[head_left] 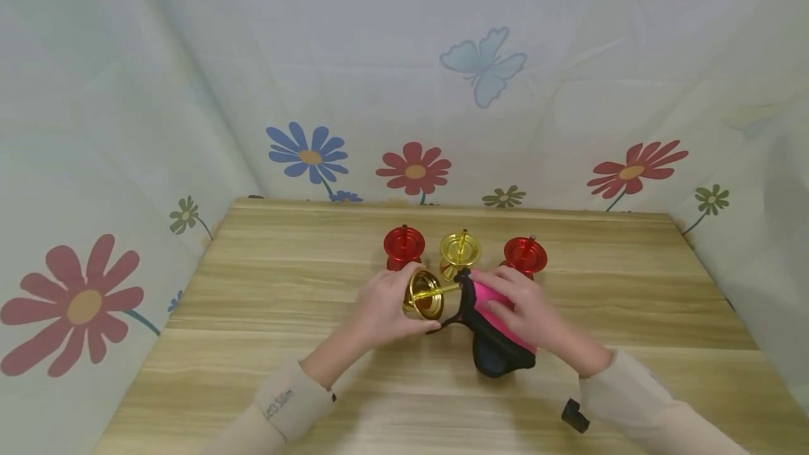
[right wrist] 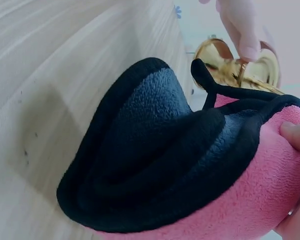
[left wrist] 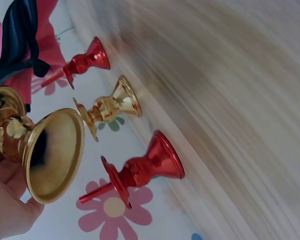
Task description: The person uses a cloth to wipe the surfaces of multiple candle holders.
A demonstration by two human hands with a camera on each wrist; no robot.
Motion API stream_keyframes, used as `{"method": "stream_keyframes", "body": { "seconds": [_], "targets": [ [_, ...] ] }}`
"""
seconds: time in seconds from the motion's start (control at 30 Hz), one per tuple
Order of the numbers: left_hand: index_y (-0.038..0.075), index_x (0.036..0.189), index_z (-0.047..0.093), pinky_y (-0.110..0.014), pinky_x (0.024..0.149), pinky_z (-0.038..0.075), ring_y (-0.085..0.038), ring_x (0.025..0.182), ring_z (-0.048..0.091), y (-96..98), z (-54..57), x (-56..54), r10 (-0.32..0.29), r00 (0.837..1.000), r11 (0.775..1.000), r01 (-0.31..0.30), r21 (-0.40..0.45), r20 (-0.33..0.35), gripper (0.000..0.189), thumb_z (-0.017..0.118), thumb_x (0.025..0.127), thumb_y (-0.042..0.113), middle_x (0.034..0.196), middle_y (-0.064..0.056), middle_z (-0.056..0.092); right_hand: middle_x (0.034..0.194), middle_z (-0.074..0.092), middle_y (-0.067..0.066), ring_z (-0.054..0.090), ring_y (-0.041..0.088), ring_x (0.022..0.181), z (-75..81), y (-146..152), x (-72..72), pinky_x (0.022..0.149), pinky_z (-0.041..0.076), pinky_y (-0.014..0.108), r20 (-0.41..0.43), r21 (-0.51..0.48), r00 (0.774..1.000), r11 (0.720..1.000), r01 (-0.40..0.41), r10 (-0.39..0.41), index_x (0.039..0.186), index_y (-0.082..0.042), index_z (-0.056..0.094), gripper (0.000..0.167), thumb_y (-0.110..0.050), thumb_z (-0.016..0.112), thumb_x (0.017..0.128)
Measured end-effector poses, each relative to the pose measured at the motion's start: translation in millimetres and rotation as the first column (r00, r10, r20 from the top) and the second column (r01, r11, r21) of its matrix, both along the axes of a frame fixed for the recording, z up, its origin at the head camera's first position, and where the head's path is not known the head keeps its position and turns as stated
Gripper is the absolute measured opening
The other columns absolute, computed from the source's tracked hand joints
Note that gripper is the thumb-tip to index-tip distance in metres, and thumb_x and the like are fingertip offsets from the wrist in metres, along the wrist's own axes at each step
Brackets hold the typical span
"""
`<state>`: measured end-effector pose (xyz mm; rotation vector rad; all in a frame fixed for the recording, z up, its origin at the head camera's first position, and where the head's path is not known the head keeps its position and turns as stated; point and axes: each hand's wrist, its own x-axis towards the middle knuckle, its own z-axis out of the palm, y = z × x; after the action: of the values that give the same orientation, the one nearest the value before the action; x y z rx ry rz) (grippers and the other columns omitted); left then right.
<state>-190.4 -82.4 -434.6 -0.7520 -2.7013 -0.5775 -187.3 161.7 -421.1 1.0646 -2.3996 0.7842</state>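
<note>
My left hand [head_left: 382,304] grips a gold candlestick [left wrist: 55,155], tilted over so that its dish and spike point right; in the left wrist view its round base faces the camera. My right hand [head_left: 527,307] holds a bunched pink cloth [right wrist: 230,205] with black edging and a dark fuzzy underside. The cloth's black edge is at the candlestick's spike; whether they touch, I cannot tell. Behind the hands stand a red candlestick [head_left: 404,244], a gold candlestick [head_left: 460,250] and another red candlestick [head_left: 526,253], all upright in a row.
The wood-grain table [head_left: 284,279] lies under both hands. A white curtain [head_left: 379,76] with printed flowers and a butterfly hangs behind it and at the sides. A small black piece [head_left: 575,416] shows near the right sleeve [head_left: 626,385].
</note>
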Motion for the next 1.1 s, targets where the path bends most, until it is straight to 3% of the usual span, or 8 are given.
{"method": "stream_keyframes", "body": {
  "seconds": [0.23,0.43,0.57,0.77,0.87,0.97,1.1],
  "targets": [
    [0.016,0.118,0.043,-0.034,0.084,0.046,-0.015,0.093,0.057,10.9,2.6,5.6,-0.039,0.999,0.99,0.037,0.136,0.013,0.08,0.073,0.056,0.058,0.104,0.003,0.06,0.096,0.057,0.004,0.052,0.016,0.089,-5.2,-8,5.7,0.072,0.048,0.031,-0.033,-0.004,0.997,0.998,-0.063,0.063,0.109,-0.008,0.061,0.03,-0.015,0.064,0.08],
    [0.015,0.12,0.043,-0.032,0.079,0.048,-0.016,0.094,0.056,17.4,6.3,9.7,-0.043,0.999,0.974,0.035,0.226,0.031,0.081,0.077,0.056,0.052,0.104,0.001,0.06,0.095,0.057,0.004,0.05,0.015,0.088,-4.5,-18,10.4,0.071,0.046,0.028,-0.043,-0.068,0.995,0.993,-0.092,0.089,0.1,-0.007,0.066,0.031,0.002,0.068,0.07],
    [0.013,0.12,0.044,-0.031,0.079,0.049,-0.015,0.094,0.055,19.3,5.3,11.3,-0.054,0.998,0.966,0.058,0.252,-0.024,0.083,0.078,0.054,0.05,0.103,0.0,0.06,0.097,0.057,0.005,0.051,0.016,0.09,-3.4,-23,12.0,0.075,0.045,0.023,-0.02,-0.134,0.996,0.987,-0.093,0.091,0.094,-0.006,0.067,0.026,0.004,0.067,0.07],
    [0.011,0.119,0.045,-0.031,0.084,0.047,-0.013,0.096,0.055,22.3,2.6,13.3,-0.069,0.987,0.958,0.107,0.267,-0.147,0.082,0.078,0.055,0.05,0.107,0.001,0.06,0.095,0.058,0.008,0.054,0.016,0.092,-5.5,-29,13.3,0.084,0.041,0.01,0.12,-0.288,0.99,0.957,-0.04,0.077,0.09,-0.002,0.063,0.025,0.006,0.07,0.067],
    [0.009,0.118,0.045,-0.031,0.086,0.045,-0.012,0.095,0.056,22.6,2.2,14.1,-0.073,0.976,0.958,0.126,0.257,-0.205,0.082,0.078,0.056,0.05,0.108,0.0,0.061,0.094,0.059,0.006,0.054,0.012,0.091,-4.8,-30,14.8,0.084,0.044,0.016,0.208,-0.324,0.978,0.945,0.048,0.021,0.095,-0.003,0.056,0.034,0.003,0.072,0.065],
    [0.008,0.118,0.045,-0.029,0.088,0.044,-0.011,0.094,0.057,22.2,2.1,14.3,-0.081,0.963,0.957,0.148,0.251,-0.259,0.083,0.078,0.055,0.05,0.108,0.0,0.061,0.098,0.059,0.005,0.053,0.009,0.093,-3.7,-30,14.9,0.084,0.045,0.025,0.307,-0.339,0.952,0.934,0.109,0.0,0.102,-0.004,0.05,0.043,0.001,0.073,0.066],
    [0.004,0.117,0.046,-0.029,0.089,0.043,-0.011,0.094,0.057,20.4,3.2,14.8,-0.105,0.937,0.946,0.197,0.258,-0.333,0.085,0.079,0.053,0.049,0.11,-0.003,0.06,0.107,0.058,0.008,0.051,0.008,0.098,-1.5,-29,13.0,0.086,0.045,0.033,0.408,-0.338,0.912,0.936,0.1,0.05,0.11,-0.004,0.05,0.044,-0.003,0.07,0.071]
  ]
}}
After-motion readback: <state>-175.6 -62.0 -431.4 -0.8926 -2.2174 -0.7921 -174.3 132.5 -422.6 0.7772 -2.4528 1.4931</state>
